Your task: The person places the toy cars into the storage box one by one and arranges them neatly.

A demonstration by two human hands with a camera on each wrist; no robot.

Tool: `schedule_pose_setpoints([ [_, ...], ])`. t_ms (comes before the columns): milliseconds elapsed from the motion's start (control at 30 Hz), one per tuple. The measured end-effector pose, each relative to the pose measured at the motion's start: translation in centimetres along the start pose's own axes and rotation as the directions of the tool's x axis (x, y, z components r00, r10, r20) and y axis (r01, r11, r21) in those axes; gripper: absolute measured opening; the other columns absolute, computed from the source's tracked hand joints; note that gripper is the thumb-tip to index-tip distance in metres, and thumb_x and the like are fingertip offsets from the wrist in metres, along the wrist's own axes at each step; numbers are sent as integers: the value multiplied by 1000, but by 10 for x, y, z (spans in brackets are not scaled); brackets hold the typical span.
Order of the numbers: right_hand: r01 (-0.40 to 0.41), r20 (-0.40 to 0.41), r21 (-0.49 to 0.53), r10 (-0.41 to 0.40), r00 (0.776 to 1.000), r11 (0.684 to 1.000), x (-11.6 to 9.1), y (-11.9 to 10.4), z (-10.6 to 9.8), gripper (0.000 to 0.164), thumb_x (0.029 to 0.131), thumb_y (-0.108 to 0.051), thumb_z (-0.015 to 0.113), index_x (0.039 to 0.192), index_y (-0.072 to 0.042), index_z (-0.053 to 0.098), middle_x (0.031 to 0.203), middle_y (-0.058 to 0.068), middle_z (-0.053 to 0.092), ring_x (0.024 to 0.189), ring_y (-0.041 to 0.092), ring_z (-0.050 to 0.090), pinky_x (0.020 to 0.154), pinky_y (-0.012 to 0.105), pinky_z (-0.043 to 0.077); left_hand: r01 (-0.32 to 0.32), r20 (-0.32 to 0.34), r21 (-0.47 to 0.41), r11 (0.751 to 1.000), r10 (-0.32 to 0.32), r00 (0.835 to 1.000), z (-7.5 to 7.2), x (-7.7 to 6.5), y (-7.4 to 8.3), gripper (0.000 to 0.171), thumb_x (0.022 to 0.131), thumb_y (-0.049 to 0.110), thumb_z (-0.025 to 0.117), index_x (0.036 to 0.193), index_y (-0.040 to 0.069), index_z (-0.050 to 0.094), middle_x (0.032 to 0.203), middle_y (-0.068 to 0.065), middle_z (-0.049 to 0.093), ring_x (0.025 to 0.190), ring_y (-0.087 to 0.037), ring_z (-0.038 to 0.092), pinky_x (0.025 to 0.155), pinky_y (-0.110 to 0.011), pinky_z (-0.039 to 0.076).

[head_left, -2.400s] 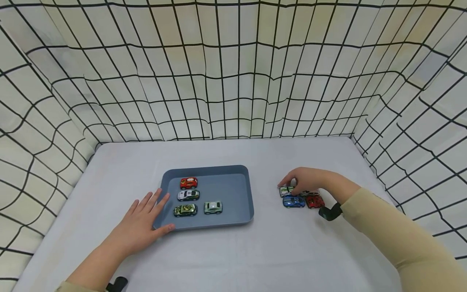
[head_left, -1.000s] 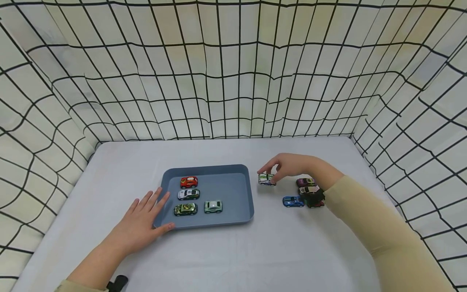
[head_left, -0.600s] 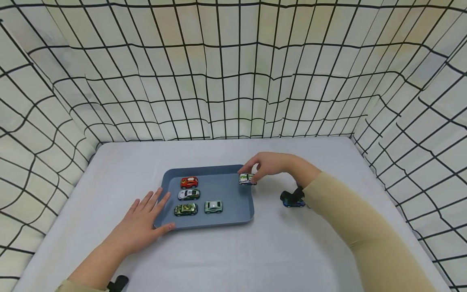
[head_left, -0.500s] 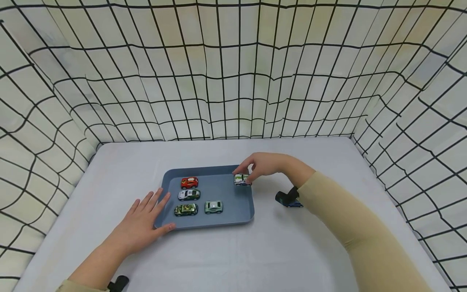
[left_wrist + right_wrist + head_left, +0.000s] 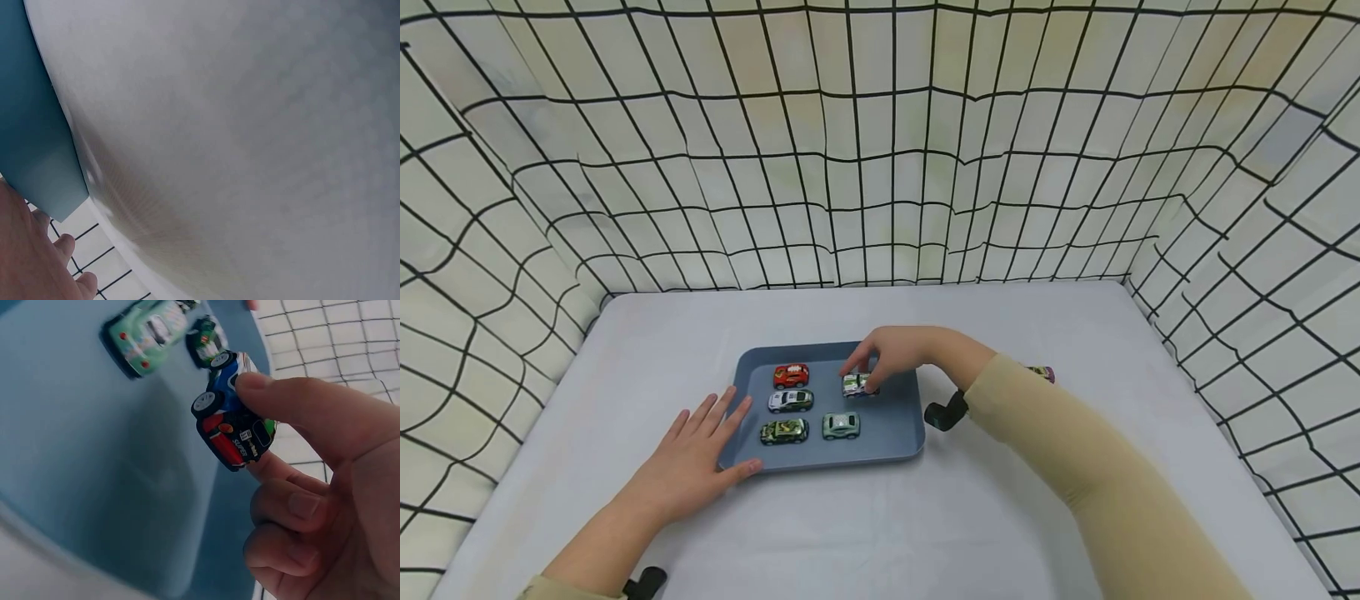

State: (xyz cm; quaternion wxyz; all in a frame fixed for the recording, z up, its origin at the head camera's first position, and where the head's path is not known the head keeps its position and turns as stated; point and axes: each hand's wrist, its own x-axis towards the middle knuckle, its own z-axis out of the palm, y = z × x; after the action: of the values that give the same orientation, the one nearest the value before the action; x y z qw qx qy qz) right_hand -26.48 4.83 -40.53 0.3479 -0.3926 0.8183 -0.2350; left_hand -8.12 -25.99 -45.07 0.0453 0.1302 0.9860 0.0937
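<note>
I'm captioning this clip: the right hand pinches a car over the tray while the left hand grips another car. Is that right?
No: the left hand grips nothing; the head view shows it spread at the tray's left edge. The right hand does pinch a car over the tray.

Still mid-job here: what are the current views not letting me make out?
- Head: the right sleeve hides most of the purple car; whatever else lies behind the sleeve can't be told.
- Head: fingers of the right hand cover part of the held car.
- Right wrist: the mint car is blurred.
- Left wrist: the picture's left edge cuts off the tray and left hand.
</note>
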Motion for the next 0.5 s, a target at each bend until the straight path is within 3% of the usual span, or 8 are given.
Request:
schedule_pose_setpoints([
  [233, -21, 1, -29, 21, 1000, 999, 21, -5, 14, 42, 88, -18, 76, 128, -26, 69, 117, -4, 63, 111, 15, 57, 89, 30, 48, 3, 1, 1, 1000, -3, 1000, 1, 0, 0, 97, 87, 75, 51, 158, 12, 27, 163, -18, 18, 147, -44, 17, 115, -65, 12],
  [500, -34, -1, -100, 34, 999, 994, 35, -9, 24, 42, 90, -19, 73, 131, -28, 67, 119, -3, 63, 105, 9, 57, 89, 28, 49, 6, 0, 3, 1000, -6, 1000, 0, 0, 0, 98, 87, 76, 49, 158, 13, 26, 163, -17, 17, 147, -43, 17, 115, -64, 12],
])
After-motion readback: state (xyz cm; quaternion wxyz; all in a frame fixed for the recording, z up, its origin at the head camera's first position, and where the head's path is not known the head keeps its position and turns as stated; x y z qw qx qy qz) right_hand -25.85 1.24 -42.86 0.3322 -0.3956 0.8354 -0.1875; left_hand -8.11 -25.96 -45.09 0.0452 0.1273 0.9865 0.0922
